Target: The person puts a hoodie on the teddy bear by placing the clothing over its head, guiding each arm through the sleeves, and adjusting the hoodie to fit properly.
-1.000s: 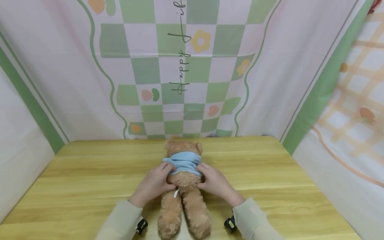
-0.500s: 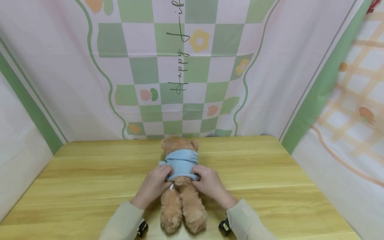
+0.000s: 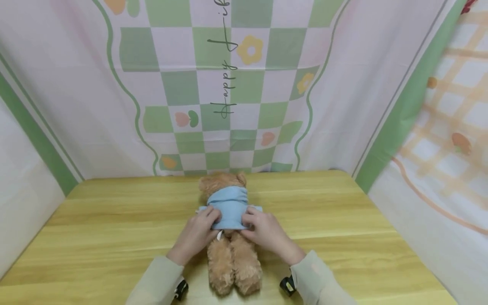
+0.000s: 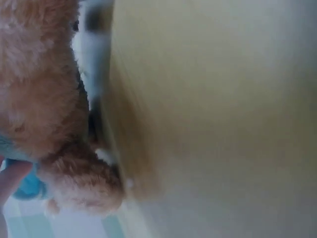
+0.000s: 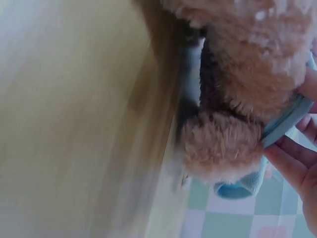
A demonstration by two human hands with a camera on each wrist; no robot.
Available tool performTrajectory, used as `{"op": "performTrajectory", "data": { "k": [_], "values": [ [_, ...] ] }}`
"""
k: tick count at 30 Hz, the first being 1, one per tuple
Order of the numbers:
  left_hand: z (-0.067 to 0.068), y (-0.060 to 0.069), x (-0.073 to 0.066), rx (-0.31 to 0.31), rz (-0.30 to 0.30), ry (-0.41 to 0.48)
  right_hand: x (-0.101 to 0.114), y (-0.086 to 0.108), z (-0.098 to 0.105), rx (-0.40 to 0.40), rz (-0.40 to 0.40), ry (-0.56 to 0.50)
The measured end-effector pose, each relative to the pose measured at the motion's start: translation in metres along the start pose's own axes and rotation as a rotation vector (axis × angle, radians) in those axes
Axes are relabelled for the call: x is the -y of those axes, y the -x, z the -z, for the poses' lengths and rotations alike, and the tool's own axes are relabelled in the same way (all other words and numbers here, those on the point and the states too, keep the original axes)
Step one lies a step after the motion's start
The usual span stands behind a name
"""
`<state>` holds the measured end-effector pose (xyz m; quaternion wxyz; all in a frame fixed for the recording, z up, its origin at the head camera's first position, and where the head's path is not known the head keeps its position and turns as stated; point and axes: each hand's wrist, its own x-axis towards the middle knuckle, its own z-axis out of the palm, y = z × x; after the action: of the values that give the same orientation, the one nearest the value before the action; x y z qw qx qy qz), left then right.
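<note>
Yellow wood-grain tabletop with rounded far corners, close against a pale hanging cloth on the far side. Down its middle, a green-and-white checkered panel with flowers and sideways "Happy" lettering. White drape at left; orange-plaid fabric at right, beside a green band. Soft, even light.

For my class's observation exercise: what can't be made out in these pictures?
Teddy bear, face: head view, hidden behind its own head.
White tag, any print: head view, too small.
Backdrop lettering, its end: head view, top edge cuts it.
Left hand, mostly: left wrist view, left edge cuts it.
</note>
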<state>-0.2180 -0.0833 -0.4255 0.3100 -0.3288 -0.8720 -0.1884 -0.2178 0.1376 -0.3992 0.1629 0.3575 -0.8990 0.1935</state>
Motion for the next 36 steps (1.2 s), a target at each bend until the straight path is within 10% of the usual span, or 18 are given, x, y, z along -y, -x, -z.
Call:
{"op": "performTrajectory", "data": {
  "k": [7, 13, 21, 32, 36],
  "values": [
    [0.02, -0.004, -0.001, 0.198, 0.168, 0.1, -0.015, 0.007, 0.003, 0.032, -0.033, -0.387],
    [0.024, -0.018, -0.008, 0.232, 0.162, -0.003, -0.018, 0.004, -0.001, -0.005, 0.008, -0.366],
    [0.025, -0.022, -0.011, 0.284, 0.149, -0.087, -0.016, -0.002, -0.004, -0.013, -0.388, -0.443],
    [0.021, -0.019, -0.008, 0.251, 0.081, -0.118, -0.032, 0.003, 0.006, 0.238, -0.224, -0.509],
    [0.019, -0.02, -0.01, 0.233, 0.065, -0.144, -0.032, 0.001, 0.002, 0.199, -0.229, -0.461]
  ]
}}
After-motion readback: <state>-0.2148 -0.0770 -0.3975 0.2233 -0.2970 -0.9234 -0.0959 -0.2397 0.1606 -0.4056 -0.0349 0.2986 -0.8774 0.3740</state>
